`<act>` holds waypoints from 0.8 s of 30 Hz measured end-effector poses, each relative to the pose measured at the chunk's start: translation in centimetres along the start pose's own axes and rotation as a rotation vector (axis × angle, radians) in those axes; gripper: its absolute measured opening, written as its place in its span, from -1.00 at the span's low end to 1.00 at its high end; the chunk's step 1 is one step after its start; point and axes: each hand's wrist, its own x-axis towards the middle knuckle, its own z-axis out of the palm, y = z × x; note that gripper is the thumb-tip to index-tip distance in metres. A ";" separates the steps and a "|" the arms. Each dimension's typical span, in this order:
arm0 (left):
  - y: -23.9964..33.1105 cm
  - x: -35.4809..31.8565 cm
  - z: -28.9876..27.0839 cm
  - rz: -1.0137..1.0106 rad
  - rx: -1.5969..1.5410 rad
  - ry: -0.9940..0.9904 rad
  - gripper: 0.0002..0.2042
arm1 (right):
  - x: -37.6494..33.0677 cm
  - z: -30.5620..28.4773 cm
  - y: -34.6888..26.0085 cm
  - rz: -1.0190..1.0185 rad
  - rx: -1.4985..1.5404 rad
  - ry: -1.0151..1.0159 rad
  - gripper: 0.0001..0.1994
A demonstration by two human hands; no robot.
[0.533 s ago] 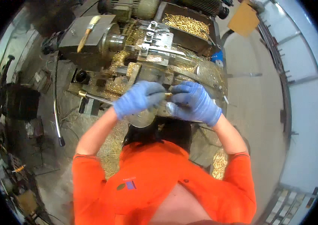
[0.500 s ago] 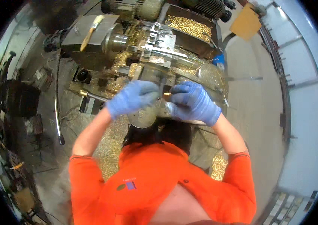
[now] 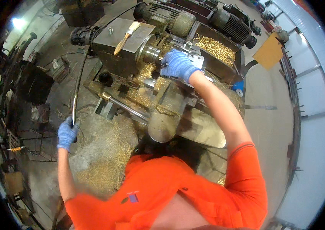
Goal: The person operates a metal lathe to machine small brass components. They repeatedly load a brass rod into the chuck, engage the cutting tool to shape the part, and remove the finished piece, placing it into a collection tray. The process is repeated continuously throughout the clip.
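My left hand [image 3: 67, 133], in a blue glove, is closed around the lower end of a long metal lever [image 3: 77, 90] at the left of a lathe. The lever rises to a dark hub beside the headstock [image 3: 122, 36]. Gloved in blue too, my right hand [image 3: 178, 64] reaches to the chuck [image 3: 150, 53], its fingers bent together right in front of it. What those fingers pinch is hidden or too small to name. Behind the hand stands the tool holder block [image 3: 196, 59], partly covered. Brass chips [image 3: 145, 73] lie below the chuck.
On the headstock lies a wooden-handled brush [image 3: 127, 37]. A metal tray [image 3: 243, 57] full of small brass parts stands at the back right, near electric motors [image 3: 231, 27]. A shiny bar handle [image 3: 126, 108] juts out at the front left. Brass shavings [image 3: 107, 165] cover the floor nearby.
Both hands were together over the front of the lathe. The left has moved out left and taken hold of the lever; the right has moved up to the chuck. The view has shifted.
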 end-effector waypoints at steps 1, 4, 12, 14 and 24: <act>-1.5 -0.1 1.7 -0.046 -0.136 0.006 -0.74 | 0.4 0.6 0.5 -0.038 0.026 0.061 -0.59; 1.7 0.5 1.2 -0.252 -0.360 -0.083 -0.78 | 0.8 2.5 1.9 -0.099 0.063 0.177 -0.57; 0.9 0.3 1.2 -0.177 0.036 0.048 -0.77 | 1.1 0.4 0.3 -0.059 0.115 -0.014 -0.55; 2.3 0.5 0.7 -0.122 0.126 0.072 -0.75 | 1.2 0.2 0.6 -0.052 0.089 -0.049 -0.54; -10.4 9.4 -7.4 0.014 0.790 0.248 -0.78 | 2.4 1.2 -0.6 -0.079 0.000 0.010 -0.55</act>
